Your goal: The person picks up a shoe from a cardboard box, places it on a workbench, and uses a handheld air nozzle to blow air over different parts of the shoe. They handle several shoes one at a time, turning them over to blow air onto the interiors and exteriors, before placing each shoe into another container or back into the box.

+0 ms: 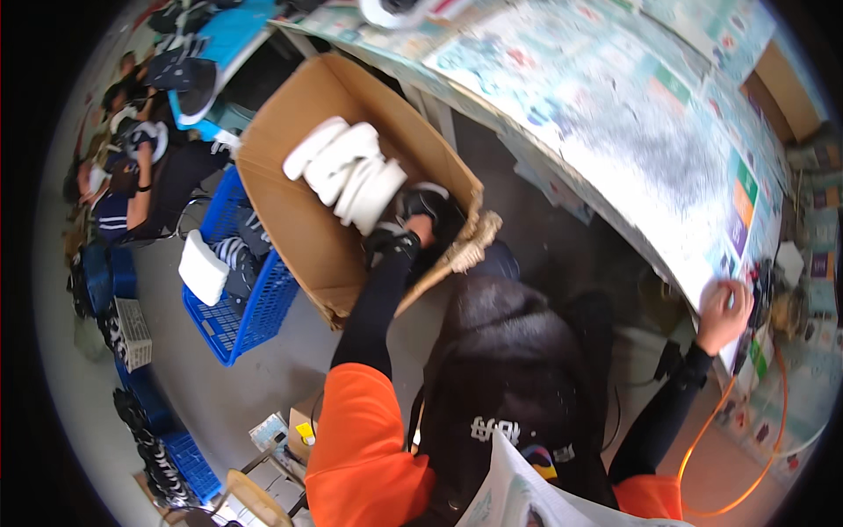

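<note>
My left hand [423, 230] reaches down into a tall cardboard box [272, 176] and grips a black shoe [430, 202] with a pale edge; most of the fingers are hidden. Beside it in the box lie several white shoe soles [347, 171], stacked on their sides. My right hand [724, 316] is at the right edge of the paper-covered workbench [571, 97], its fingers curled in. What those fingers hold, if anything, does not show. A dark tool-like object [760, 285] is just beyond them.
A blue plastic basket [263, 312] holding dark shoes and a white piece [204, 268] stands left of the box. An orange hose [709, 422] hangs below my right hand. Other people [132, 189] sit at the far left, near a blue table [233, 39].
</note>
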Tool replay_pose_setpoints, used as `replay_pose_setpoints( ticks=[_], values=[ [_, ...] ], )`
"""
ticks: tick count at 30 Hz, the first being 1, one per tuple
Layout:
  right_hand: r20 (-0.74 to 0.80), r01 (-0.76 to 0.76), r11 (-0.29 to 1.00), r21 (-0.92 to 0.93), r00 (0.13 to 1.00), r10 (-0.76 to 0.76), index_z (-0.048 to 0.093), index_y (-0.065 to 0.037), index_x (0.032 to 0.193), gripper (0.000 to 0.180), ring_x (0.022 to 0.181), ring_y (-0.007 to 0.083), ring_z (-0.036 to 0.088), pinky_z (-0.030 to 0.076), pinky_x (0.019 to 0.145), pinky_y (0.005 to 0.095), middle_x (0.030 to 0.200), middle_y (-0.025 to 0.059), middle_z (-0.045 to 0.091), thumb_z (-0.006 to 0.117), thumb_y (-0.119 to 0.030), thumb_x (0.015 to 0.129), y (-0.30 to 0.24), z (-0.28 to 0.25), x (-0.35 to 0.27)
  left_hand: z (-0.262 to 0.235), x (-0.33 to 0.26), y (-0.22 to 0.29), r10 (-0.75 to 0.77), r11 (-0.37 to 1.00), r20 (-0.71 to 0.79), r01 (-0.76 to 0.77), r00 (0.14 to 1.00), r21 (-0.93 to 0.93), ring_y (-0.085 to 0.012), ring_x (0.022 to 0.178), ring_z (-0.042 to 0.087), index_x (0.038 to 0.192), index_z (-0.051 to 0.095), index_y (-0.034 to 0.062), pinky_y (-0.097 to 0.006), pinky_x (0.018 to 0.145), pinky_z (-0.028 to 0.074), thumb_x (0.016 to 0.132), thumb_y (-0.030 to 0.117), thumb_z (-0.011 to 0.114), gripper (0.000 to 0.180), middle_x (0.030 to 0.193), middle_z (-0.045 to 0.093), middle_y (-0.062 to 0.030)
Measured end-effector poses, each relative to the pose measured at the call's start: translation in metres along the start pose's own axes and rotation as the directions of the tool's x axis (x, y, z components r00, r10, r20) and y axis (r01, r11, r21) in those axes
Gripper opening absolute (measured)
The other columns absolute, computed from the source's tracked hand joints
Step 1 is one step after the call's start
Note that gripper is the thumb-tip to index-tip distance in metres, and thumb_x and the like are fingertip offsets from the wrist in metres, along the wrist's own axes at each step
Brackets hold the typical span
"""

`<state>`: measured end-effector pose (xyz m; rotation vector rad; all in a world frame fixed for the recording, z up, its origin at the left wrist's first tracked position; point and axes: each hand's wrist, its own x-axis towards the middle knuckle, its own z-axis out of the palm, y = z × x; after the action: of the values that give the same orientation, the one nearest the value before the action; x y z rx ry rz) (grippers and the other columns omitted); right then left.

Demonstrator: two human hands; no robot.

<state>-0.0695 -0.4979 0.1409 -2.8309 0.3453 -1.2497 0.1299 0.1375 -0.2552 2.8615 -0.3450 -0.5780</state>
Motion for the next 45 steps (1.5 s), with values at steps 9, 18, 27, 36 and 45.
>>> replay_pose_setpoints(
  ticks=[9,18,27,36,45],
  values=[
    [-0.07,0.139,0.968,0.208,0.989,-0.127,0.066,0.002,0.113,0.029,0.107,0.0333,0.062,0.049,0.095,0.0418,0.115,0.0169,0.064,0.06,0.006,0.085,-0.052,-0.037,0.012,-0.11,-0.006,0.05,0.112,0.973,0.147,-0.079,0.983,-0.219,-0.0329,0.089,0.072,0.097,0.079,0.0013,-0.043,0.084,0.054,0.087,0.05,0.076,0.05,0.094,0.076,-0.0201],
    [-0.317,-0.819,-0.105,0.564,-0.098,-0.943,0.058,0.009,0.136,0.043,0.126,0.0428,0.062,0.048,0.109,0.0428,0.137,0.0283,0.062,0.066,-0.014,0.101,-0.218,-0.091,-0.02,-0.274,-0.165,0.243,0.48,-0.015,-0.089,-0.094,0.873,-0.995,-0.0262,0.113,0.071,0.128,0.066,-0.0045,-0.037,0.098,0.058,0.104,0.013,0.061,0.03,0.12,0.073,-0.0178],
    [-0.193,-0.943,-0.264,-0.202,0.303,-0.933,0.051,0.019,0.139,0.049,0.134,0.0511,0.054,0.049,0.109,0.0528,0.141,0.039,0.054,0.053,-0.006,0.097,-0.293,-0.012,-0.06,-0.173,-0.222,0.374,0.545,-0.655,-0.243,0.226,0.802,-0.721,-0.0272,0.125,0.065,0.144,0.044,-0.01,-0.028,0.089,0.056,0.1,0.022,0.07,0.06,0.148,0.05,-0.0284],
    [0.325,-0.872,-0.24,0.427,0.395,-0.859,0.061,0.013,0.132,0.045,0.122,0.0388,0.066,0.055,0.099,0.0418,0.129,0.0306,0.066,0.062,-0.012,0.095,-0.215,-0.035,-0.013,-0.243,-0.193,0.267,0.25,0.215,-0.183,-0.239,0.951,-0.947,-0.0183,0.105,0.071,0.132,0.06,-0.0001,-0.032,0.093,0.056,0.102,0.01,0.064,0.032,0.118,0.073,-0.0117],
    [0.107,0.179,0.945,0.274,0.971,-0.215,0.067,-0.001,0.124,0.027,0.122,0.03,0.06,0.039,0.111,0.0424,0.126,0.0131,0.068,0.062,-0.007,0.098,-0.072,-0.006,0.012,-0.227,-0.129,0.011,-0.259,0.963,0.596,0.249,0.76,0.1,-0.025,0.08,0.075,0.099,0.077,0.001,-0.04,0.073,0.059,0.085,0.043,0.08,0.044,0.087,0.077,-0.0127]
  ],
)
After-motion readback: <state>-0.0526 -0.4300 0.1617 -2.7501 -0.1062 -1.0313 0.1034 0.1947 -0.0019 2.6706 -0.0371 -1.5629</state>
